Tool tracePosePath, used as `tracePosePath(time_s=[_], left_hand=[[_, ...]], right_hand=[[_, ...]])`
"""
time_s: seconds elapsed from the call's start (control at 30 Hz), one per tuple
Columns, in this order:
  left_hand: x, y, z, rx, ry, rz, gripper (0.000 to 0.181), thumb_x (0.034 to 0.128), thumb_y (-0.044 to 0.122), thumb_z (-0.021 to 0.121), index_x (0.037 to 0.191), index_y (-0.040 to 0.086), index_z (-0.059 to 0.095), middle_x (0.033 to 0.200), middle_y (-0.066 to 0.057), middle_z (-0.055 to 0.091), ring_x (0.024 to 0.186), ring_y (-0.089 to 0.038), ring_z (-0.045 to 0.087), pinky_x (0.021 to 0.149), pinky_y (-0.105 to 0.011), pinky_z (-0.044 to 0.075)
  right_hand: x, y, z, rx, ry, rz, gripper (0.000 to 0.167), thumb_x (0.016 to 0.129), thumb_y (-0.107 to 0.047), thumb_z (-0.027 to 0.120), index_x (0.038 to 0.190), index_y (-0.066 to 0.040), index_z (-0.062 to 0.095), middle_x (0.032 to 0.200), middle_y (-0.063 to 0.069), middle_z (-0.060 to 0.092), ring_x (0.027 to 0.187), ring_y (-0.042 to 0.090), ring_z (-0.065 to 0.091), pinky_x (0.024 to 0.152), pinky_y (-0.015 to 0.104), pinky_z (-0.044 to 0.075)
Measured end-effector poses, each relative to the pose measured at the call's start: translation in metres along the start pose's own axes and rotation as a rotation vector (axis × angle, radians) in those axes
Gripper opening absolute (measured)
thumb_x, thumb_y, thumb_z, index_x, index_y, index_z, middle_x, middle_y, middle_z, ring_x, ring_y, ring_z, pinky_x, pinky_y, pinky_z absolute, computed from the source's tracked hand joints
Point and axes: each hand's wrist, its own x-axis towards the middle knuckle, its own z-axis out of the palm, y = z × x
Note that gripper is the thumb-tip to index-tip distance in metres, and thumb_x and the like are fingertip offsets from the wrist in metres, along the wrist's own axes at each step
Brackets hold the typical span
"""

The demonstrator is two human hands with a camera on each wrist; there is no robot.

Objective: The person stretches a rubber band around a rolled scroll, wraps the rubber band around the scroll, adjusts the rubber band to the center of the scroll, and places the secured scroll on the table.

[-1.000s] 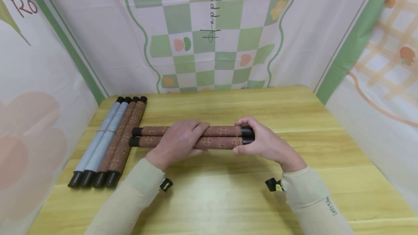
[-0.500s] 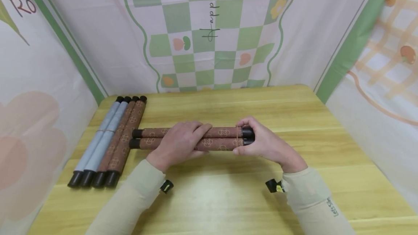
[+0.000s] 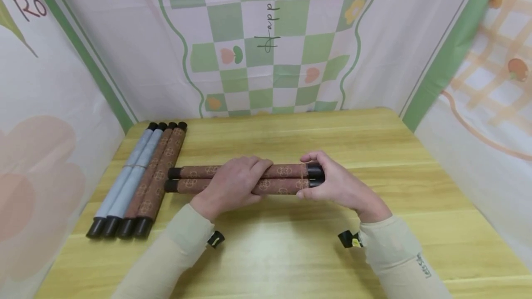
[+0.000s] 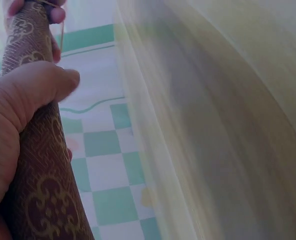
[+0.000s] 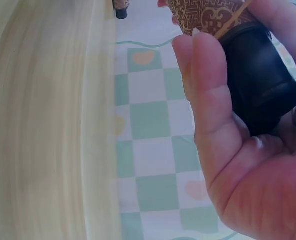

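Observation:
Two brown scrolls (image 3: 284, 186) with gold patterns and black end caps lie side by side, held across the middle of the head view. My left hand (image 3: 234, 181) grips both around their middle, thumb over the top in the left wrist view. At their right ends, my right hand (image 3: 338, 186) curves around the black caps (image 5: 260, 75). Its thumb and fingertips pinch a thin orange-brown rubber band (image 5: 233, 20), which crosses both scrolls just short of the caps. The palm side of the left hand is hidden in the head view.
Left on the wooden table (image 3: 266, 257) lie two light-blue scrolls (image 3: 133, 170) with a band around them, and two more brown scrolls (image 3: 160, 174) right beside. Patterned cloth (image 3: 270, 59) hangs behind the table and at both sides.
Both hands and the held scrolls have shifted slightly toward the person. The rubber band stays near the right ends, and the scrolls on the left have not moved.

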Motion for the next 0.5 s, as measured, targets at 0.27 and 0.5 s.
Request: tracePosePath(time_s=[0.27,0.5], left_hand=[[0.003,0.006,0.0,-0.034,0.009,0.021,0.08,0.082,0.05,0.085,0.149,0.019,0.054,0.116,-0.004,0.069,0.089,-0.02,0.069,0.074,-0.04,0.059],[0.006,0.012,0.0,-0.051,0.025,0.013,0.075,0.0807,0.041,0.086,0.146,0.016,0.056,0.116,-0.005,0.068,0.091,-0.018,0.068,0.077,-0.036,0.06]], right_hand=[[-0.005,0.004,0.0,0.094,-0.005,-0.016,0.106,0.079,-0.026,0.093,0.162,-0.026,0.027,0.138,0.01,0.061,0.112,0.028,0.069,0.096,0.043,0.055],[-0.009,0.007,0.003,0.174,0.035,-0.058,0.112,0.081,-0.019,0.09,0.166,-0.033,0.018,0.143,0.014,0.058,0.113,0.032,0.068,0.096,0.042,0.057]])
